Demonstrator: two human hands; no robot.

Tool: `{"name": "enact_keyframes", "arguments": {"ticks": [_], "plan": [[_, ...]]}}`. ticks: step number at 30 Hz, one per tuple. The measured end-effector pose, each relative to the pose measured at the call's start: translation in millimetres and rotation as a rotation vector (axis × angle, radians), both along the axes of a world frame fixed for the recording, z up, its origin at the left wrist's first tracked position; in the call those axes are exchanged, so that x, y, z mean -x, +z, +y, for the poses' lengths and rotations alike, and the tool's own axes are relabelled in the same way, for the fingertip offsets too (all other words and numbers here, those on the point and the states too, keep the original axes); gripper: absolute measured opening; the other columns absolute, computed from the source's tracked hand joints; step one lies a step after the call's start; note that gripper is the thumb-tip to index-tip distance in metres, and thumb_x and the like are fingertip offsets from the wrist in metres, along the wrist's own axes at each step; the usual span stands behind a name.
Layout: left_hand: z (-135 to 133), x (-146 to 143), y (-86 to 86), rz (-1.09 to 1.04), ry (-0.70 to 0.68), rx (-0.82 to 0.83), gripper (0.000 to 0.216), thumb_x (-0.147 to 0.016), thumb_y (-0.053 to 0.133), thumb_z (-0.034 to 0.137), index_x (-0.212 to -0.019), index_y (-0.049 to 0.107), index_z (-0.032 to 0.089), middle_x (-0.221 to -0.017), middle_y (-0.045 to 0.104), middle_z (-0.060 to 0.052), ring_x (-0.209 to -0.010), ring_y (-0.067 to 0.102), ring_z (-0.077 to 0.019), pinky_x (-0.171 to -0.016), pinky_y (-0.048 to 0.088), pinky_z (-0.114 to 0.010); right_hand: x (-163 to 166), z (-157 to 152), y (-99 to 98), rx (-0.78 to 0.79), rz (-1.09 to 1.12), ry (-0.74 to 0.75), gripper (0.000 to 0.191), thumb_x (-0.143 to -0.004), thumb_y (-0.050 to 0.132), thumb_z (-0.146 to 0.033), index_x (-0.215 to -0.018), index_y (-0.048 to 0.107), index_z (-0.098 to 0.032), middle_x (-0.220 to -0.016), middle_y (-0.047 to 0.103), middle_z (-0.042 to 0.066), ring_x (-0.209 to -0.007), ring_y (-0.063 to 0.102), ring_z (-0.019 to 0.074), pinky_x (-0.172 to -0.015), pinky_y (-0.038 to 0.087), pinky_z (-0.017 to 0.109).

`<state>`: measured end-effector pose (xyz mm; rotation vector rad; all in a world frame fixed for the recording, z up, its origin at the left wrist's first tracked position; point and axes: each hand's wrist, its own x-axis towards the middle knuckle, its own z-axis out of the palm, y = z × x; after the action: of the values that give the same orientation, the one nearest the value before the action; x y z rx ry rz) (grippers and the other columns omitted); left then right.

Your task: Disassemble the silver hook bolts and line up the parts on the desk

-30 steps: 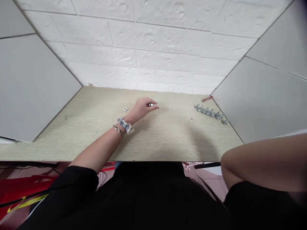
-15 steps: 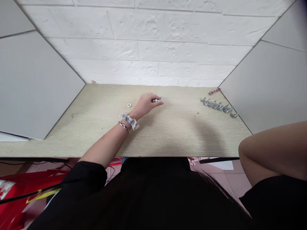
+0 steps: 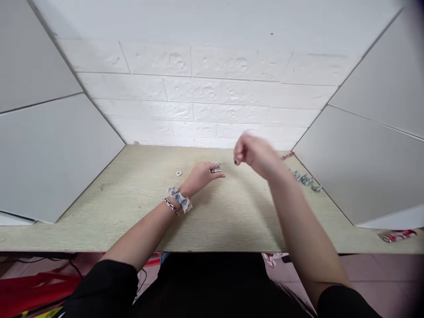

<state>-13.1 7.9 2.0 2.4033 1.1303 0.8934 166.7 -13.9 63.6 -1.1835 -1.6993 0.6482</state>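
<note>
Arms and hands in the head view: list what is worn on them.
Both arms are bare below short black sleeves. The left hand has a blue-and-white frilled scrunchie and a silver chain bracelet at its wrist. The right hand is blurred; its wrist shows nothing worn.

White brick wall (image 3: 212, 88) behind – pale wooden desk (image 3: 115, 212) below.
</note>
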Motion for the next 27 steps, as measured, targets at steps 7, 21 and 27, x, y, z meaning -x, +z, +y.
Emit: {"name": "enact_keyframes", "arguments": {"ticks": [7,21,27], "plan": [[1,-1,2.1,0.073,-0.002,-0.09,0.03,-0.077,0.061,0.044,-0.095,0.069,0.02,-0.075,0.063,-0.003,-0.067,0.054,-0.0144,-0.065,0.039,-0.026,25,4,-72.0,0.131,-0.174,-0.022,0.061,-0.084,0.027,-0.063,-0.056,0.054,-0.016,-0.057,0.056,0.002,-0.06,0.052,0.0133,-0.059,0.035,0.025],[5,0,1.6,-0.047,-0.006,0.011,0.036,-0.069,0.071,0.03,-0.101,0.065,0.016,-0.078,0.063,-0.002,-0.07,0.055,-0.0126,-0.069,0.043,-0.025,25,2,-71.3,0.212,0.029,0.117,0.048,-0.08,0.044,-0.057,-0.056,0.048,-0.016,-0.05,0.046,-0.002,-0.048,0.045,0.0077,-0.049,0.035,0.021],[7,4,7.0,-0.22,-0.04,0.265,0.035,-0.07,0.068,0.035,-0.099,0.064,0.015,-0.08,0.068,-0.004,-0.072,0.061,-0.0132,-0.071,0.047,-0.026,19,8,-70.2,0.241,0.105,0.098,0.042,-0.078,0.051,-0.054,-0.062,0.053,-0.015,-0.055,0.051,-0.002,-0.049,0.047,0.0068,-0.05,0.038,0.02]]}}
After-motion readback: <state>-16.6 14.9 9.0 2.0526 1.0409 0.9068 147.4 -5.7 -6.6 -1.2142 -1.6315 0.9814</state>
